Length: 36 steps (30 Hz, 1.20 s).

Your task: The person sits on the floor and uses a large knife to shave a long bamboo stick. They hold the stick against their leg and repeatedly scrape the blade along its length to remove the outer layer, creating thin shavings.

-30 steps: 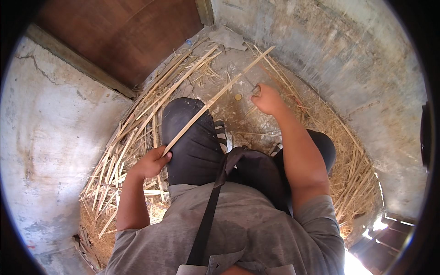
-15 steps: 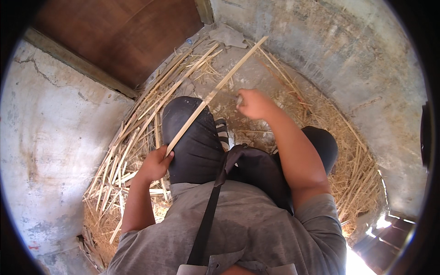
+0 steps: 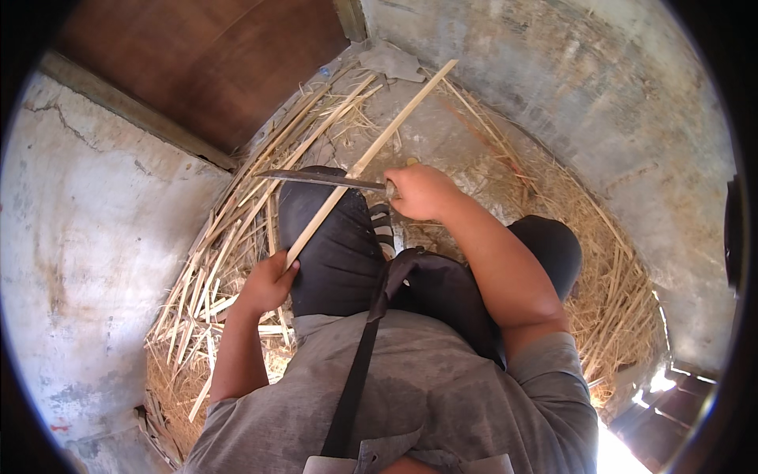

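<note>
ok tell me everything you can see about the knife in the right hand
The knife has a long, narrow, dark grey blade that looks like metal, tapering towards its left end. The right hand grips the handle, mostly hiding it. The blade points left, nearly level across the picture, above the left knee and crossing the pale strip; whether it touches either cannot be told.
</note>
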{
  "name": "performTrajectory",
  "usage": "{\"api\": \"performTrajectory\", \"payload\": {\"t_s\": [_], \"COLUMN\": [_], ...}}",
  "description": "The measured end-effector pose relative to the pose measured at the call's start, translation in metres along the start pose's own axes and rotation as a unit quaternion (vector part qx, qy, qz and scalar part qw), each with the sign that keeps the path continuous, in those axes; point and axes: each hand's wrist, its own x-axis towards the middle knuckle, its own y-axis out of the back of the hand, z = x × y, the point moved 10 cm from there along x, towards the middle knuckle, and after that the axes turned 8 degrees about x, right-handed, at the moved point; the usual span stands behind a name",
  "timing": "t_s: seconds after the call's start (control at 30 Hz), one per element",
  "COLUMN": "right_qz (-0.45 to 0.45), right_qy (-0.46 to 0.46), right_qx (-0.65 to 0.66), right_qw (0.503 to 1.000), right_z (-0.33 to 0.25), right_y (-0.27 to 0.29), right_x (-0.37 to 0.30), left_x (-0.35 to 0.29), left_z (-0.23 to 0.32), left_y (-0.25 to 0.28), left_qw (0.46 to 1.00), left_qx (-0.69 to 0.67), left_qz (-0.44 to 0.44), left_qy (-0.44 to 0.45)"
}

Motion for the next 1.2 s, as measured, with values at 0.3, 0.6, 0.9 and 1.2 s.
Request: {"api": "performTrajectory", "payload": {"t_s": [0.3,0.6,0.9,1.2], "right_qz": [0.135,0.031,0.111,0.003], "right_qy": [-0.095,0.013,-0.073,-0.008], "right_qx": [0.058,0.009,0.071,0.02], "right_qw": [0.985,0.999,0.989,1.0], "right_z": [0.085,0.017,0.072,0.017], "right_y": [0.038,-0.001,0.021,-0.005], "right_x": [-0.001,0.002,0.003,0.003], "left_x": [0.002,0.002,0.001,0.001], "left_z": [0.0,0.003,0.005,-0.001], "left_y": [0.001,0.001,0.002,-0.002], "left_qw": [1.0,1.0,1.0,0.999], "left_qx": [0.027,0.025,0.018,0.033], "left_qz": [-0.006,0.002,0.006,-0.001], "left_qy": [0.007,-0.006,-0.003,0.004]}}
